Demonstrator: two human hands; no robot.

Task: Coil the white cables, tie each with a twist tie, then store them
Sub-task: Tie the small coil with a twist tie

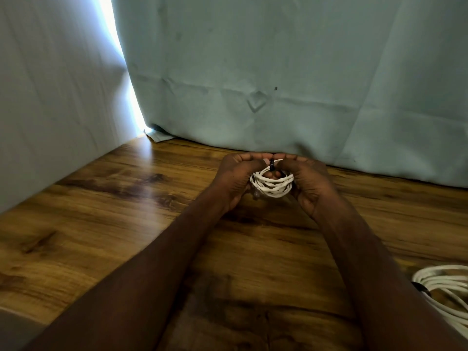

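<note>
Here, centre frame, my left hand (234, 177) and right hand (307, 181) grip the small white cable coil (272, 184) between them. Fingertips pinch the black twist tie (272, 165) at its far top edge.

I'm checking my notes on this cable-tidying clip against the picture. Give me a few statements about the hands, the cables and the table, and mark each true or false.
1. Both hands hold a small coil of white cable above the wooden table. True.
2. A black twist tie sits at the top of that coil, between the fingertips of the left hand and the right hand. True.
3. The left hand rests flat on the table. False: it grips the coil.
4. A second white cable lies on the table at the right edge. True.
5. The backdrop is a red brick wall. False: it is a pale blue-green curtain.
</note>
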